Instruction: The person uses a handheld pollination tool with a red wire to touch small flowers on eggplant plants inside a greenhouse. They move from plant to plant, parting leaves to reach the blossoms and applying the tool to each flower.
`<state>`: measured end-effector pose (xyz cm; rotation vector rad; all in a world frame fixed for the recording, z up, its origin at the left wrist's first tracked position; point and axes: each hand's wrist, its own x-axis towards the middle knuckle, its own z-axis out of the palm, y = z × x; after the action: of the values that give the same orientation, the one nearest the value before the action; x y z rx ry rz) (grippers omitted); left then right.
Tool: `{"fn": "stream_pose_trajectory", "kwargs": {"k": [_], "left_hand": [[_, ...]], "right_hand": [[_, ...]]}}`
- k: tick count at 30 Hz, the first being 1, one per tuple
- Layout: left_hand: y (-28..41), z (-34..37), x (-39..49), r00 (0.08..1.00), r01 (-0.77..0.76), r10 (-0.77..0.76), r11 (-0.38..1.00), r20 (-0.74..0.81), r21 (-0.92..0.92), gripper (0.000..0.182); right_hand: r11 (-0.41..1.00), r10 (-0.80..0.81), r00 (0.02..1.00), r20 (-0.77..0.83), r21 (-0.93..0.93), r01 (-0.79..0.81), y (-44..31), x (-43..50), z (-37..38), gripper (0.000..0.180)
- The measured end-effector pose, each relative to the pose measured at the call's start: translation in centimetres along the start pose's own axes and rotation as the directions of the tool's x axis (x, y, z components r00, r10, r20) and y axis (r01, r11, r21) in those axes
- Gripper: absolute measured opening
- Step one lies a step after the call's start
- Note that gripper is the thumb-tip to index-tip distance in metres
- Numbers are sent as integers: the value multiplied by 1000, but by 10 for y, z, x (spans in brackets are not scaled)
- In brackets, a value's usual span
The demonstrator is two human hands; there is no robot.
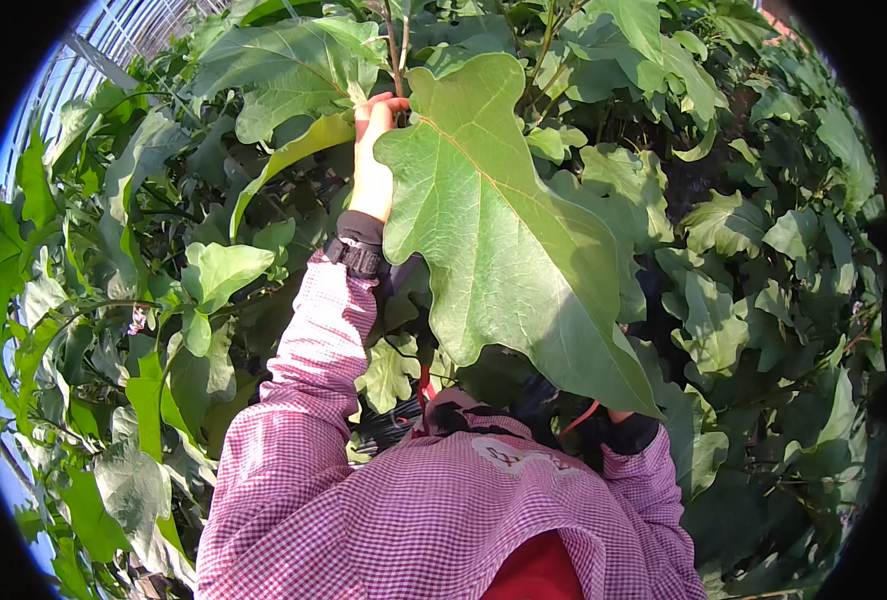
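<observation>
My left hand [374,154] reaches up among eggplant leaves, its fingers bent across a purplish eggplant stem [395,64]. Its fingertips go partly behind a large lobed eggplant leaf [499,217], so whether they grip the stem is unclear. This broad leaf hangs in front of my chest, part sunlit and part in shade. Only a sliver of my right hand [620,415] shows under the leaf's lower tip, above a dark cuff. The leaf covers the rest of that hand and anything in it. A yellowish-green leaf [289,161] curves down just left of my left wrist.
Dense eggplant foliage [721,322] surrounds me on both sides. Small purple flowers [137,320] show at left. A metal frame [102,61] stands at the upper left. Red cords [424,386] hang near my checked smock [413,517]. Black material [387,431] lies low between the plants.
</observation>
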<state>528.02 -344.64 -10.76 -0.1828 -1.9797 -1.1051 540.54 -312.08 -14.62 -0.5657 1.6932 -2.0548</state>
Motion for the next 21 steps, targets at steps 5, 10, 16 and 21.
{"fn": "stream_pose_trajectory", "kwargs": {"k": [5, 10, 16, 21], "left_hand": [[3, -28, 38, 909, 344, -381, 915, 171, 210, 49], [16, -63, 58, 823, 435, -537, 805, 185, 403, 56], [14, -74, 61, 786, 510, -591, 786, 180, 350, 58], [21, -72, 66, 769, 485, -614, 742, 178, 462, 68]], "right_hand": [[832, -263, 924, 277, -419, 363, -12, 63, -6, 48], [905, -222, 935, 277, -299, 303, -13, 103, -8, 47], [987, -133, 931, 341, 133, 92, -26, 154, -11, 41], [952, -96, 935, 342, 305, -14, -36, 193, 0, 42]]}}
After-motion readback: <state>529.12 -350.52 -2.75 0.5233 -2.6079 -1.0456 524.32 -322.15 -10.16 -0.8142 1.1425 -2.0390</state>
